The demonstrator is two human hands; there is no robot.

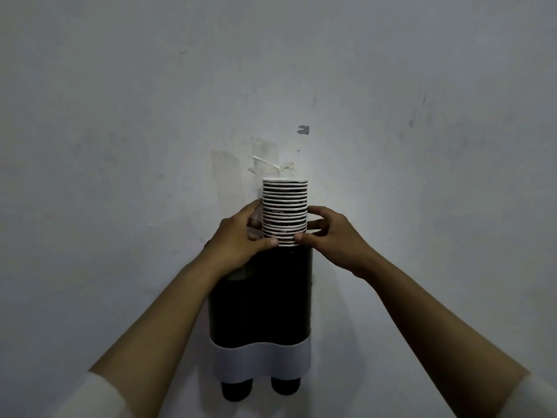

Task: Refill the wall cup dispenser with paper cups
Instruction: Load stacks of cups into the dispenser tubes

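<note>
A stack of paper cups point(284, 200) with white rims and dark sides stands upright out of the top of the dark wall cup dispenser point(265, 300). My left hand point(241, 236) grips the lower left of the stack, thumb on its bottom rims. My right hand point(330, 235) grips the lower right, thumb tip against the same rims. The dispenser has two tubes and a white wavy band point(259, 362) near its base. Dark cup bottoms point(236, 390) poke out beneath both tubes. The stack's lower part is hidden inside the right tube.
The dispenser hangs on a pale grey wall point(120, 146) with scuffs. Clear tape strips point(268, 161) and a small grey patch point(303, 130) sit on the wall just above the stack. White sleeves show at both bottom corners.
</note>
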